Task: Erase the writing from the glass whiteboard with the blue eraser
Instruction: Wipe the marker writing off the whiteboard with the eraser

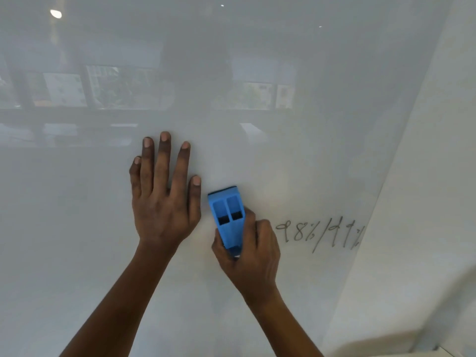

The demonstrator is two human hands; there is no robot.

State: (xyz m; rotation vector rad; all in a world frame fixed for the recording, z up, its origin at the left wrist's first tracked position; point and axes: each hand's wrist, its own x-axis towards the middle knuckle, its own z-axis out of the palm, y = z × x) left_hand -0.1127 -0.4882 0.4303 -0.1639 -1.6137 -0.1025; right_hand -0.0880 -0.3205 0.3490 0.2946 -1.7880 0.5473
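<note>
Surface: glossy white glass whiteboard [257, 73] fills the view ahead of me; plain white wall [425, 202] adjoins its right edge.
Forearms: both of mine enter from the bottom edge, bare, angled up toward the board.
Right hand: my right hand [253, 251] is closed around the lower end of the blue plastic eraser [228, 220]; thumb on its left side, fingers curled over its right side.
Eraser: blue block with two rectangular recesses in its back, long axis tilted slightly left of vertical; dark pad edge visible along the top; pad side faces the glass, contact cannot be confirmed.
Left hand: my left hand [162, 197] holds nothing; palm toward the board, fingers extended and spread, fingertips pointing up. It sits just beside the eraser, on its left, not touching it.
Writing: thin dark marker writing [320, 233] reading roughly "98%/44%" lies just right of my right hand, near the board's right edge, slanting.
Reflections: upper board shows faint window frames, foliage and one bright ceiling light spot [56, 13].
</note>
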